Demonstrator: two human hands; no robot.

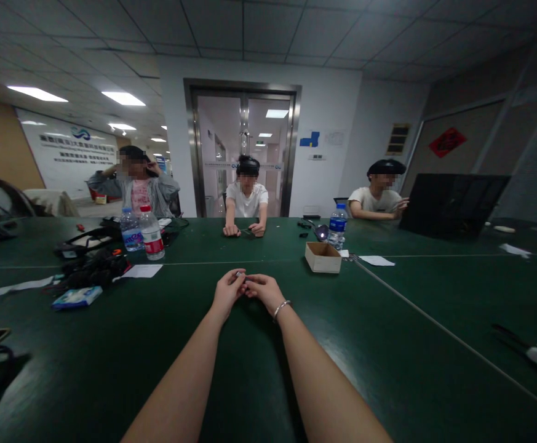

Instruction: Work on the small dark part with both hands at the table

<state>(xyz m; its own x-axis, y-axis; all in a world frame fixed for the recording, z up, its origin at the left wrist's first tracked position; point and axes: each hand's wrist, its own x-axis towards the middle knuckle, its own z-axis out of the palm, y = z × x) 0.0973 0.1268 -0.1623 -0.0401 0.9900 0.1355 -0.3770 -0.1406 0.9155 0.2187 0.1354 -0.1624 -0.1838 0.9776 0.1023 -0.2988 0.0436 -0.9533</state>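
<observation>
My left hand (228, 289) and my right hand (263, 289) meet at the fingertips over the dark green table (268, 369). Between the fingers they pinch a small pale object (240, 275); it is too small to tell what it is. A thin bracelet circles my right wrist. Both forearms stretch forward from the near edge. A small open cardboard box (323, 256) stands a little beyond my right hand.
Two water bottles (146, 232) and a heap of black gear (93, 267) lie at the left, with a blue packet (77, 298). Another bottle (337, 226) stands by the box. Three people sit across the table. A black laptop (450, 203) is at the right.
</observation>
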